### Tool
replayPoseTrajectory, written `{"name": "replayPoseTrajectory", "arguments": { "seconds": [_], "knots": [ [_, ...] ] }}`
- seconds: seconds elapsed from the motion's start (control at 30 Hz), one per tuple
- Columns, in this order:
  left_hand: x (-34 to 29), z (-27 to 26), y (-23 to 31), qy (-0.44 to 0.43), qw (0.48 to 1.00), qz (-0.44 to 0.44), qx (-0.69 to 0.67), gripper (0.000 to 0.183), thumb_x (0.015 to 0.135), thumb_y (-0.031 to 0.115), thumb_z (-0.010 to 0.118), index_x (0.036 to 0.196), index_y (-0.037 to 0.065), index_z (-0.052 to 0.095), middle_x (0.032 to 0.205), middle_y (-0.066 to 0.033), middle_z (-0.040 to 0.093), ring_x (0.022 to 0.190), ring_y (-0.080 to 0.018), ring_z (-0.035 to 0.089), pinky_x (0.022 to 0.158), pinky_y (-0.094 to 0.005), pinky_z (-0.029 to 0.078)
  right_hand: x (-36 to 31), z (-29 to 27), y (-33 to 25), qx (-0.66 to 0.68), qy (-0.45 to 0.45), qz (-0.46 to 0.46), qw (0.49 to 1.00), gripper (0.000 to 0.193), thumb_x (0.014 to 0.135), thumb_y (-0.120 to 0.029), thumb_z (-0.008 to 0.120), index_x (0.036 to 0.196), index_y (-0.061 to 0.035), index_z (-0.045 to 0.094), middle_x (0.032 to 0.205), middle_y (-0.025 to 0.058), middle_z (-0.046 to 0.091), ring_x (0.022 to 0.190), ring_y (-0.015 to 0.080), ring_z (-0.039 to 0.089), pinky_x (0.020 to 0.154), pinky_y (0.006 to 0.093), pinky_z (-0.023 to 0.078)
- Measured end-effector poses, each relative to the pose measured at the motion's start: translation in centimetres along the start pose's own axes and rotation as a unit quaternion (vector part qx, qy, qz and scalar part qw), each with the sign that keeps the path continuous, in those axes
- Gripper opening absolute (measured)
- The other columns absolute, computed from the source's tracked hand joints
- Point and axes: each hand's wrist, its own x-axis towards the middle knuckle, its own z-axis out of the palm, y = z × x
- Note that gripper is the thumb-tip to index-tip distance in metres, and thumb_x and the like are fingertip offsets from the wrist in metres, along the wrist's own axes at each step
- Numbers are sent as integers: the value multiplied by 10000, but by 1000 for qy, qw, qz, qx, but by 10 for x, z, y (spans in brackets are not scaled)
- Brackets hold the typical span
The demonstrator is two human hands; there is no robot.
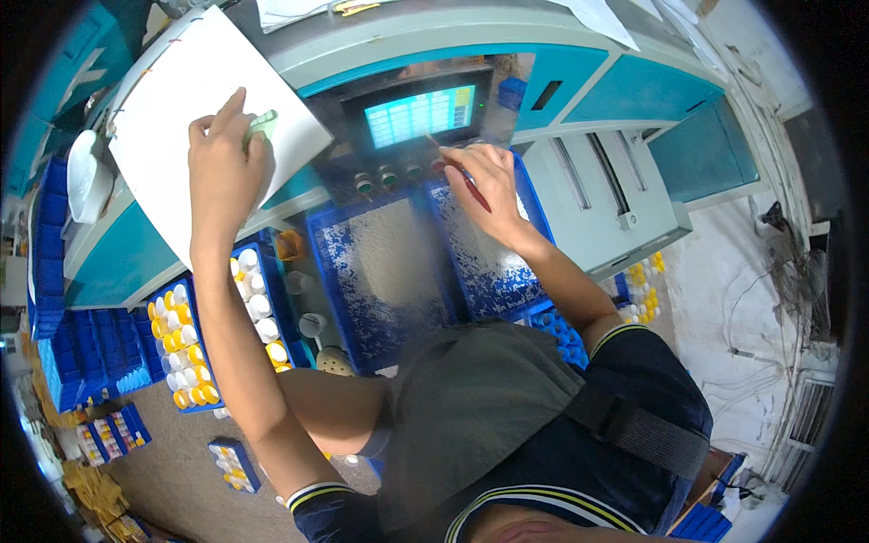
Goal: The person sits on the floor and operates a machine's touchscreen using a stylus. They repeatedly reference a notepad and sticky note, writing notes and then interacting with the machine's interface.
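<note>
My left hand rests on a large white sheet at the upper left, its index finger stretched forward. A small pale green piece lies against its thumb; whether the thumb grips it I cannot tell. My right hand is closed around a dark red pen. The pen's tip is at the lower part of a lit touchscreen, whether touching or just in front I cannot tell. Round push buttons sit in a row below the screen, left of this hand.
Two blue trays of small white pellets stand below the panel. Blue crates of white and yellow-capped bottles are at the left, with stacked blue bins beyond. A pale machine cover with slots is on the right. Cables hang at the right wall.
</note>
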Motion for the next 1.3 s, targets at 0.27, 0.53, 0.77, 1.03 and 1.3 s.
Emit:
{"name": "replayPoseTrajectory", "arguments": {
  "seconds": [0.27, 0.53, 0.77, 1.03, 1.3],
  "knots": [
    [-1, -5, 10, 17, 1000, 2, -6, 273, 916, 77, 658, 1119, -47, 791, 1478, -159, 670, 1214, -427, 604, 1079, -499, 516, 3, 0, -7, -8, -2, -2, 1000, 299, 915, -54, 767, 1214, -62, 750, 1061, 57, 774, 1017, 242, 675, 959, 417, 388],
    [-1, -8, 12, -12, 1000, -9, 13, 302, 953, 109, 656, 1185, -43, 776, 1510, -149, 649, 1242, -419, 585, 1096, -499, 517, 3, -1, -7, -4, -11, 2, 1000, 302, 921, -53, 761, 1222, -52, 741, 1082, 62, 776, 1029, 244, 670, 966, 415, 383],
    [0, -2, 10, 7, 1000, -13, 5, 278, 911, 88, 653, 1110, -26, 811, 1480, -142, 677, 1242, -445, 603, 1068, -504, 530, 2, 2, -5, 0, -5, -8, 1000, 342, 908, -56, 775, 1248, -60, 737, 1025, 64, 751, 1021, 240, 658, 939, 406, 376],
    [2, -3, 9, -8, 1000, -21, 19, 267, 925, 98, 662, 1115, -17, 810, 1501, -117, 666, 1262, -435, 600, 1073, -503, 538, 5, 12, -7, 21, -2, -30, 999, 331, 890, -40, 796, 1218, -53, 754, 988, 44, 715, 989, 229, 652, 924, 390, 377],
    [1, -2, 9, -9, 999, -22, 23, 265, 927, 101, 664, 1112, -25, 807, 1503, -124, 664, 1259, -425, 602, 1053, -492, 553, 9, 13, -12, 45, -17, -25, 999, 303, 921, -43, 780, 1223, -42, 753, 1013, 62, 727, 987, 219, 647, 910, 383, 369]
  ]
}}
